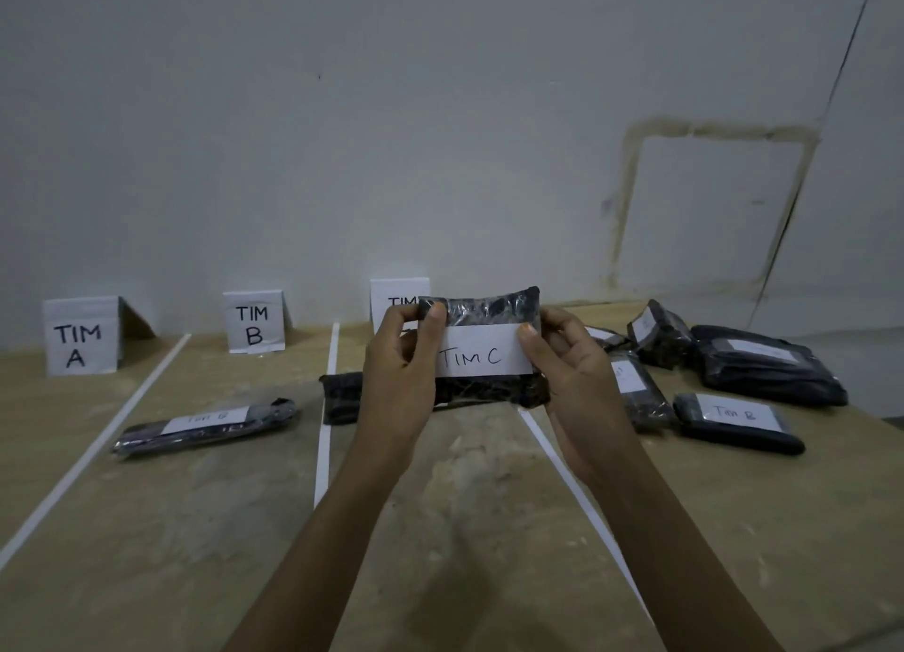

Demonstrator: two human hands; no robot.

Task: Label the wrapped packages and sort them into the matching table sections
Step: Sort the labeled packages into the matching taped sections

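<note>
Sorting in progress: a wrapped package (484,348) labelled "TIM C" is being held above the table (195,529), clamped between the left hand (401,372) and right hand (567,382). One package (205,424) is lying in section B; a pile (709,377) at the right is awaiting sorting.

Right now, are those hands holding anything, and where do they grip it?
Both: the left hand and right hand hold a black wrapped package, labelled TIM C, by its two short ends.

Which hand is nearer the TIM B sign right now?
Left. The left hand grips the package's left end, closer to the TIM B sign. The right hand holds the package's other end, farther right.
</note>
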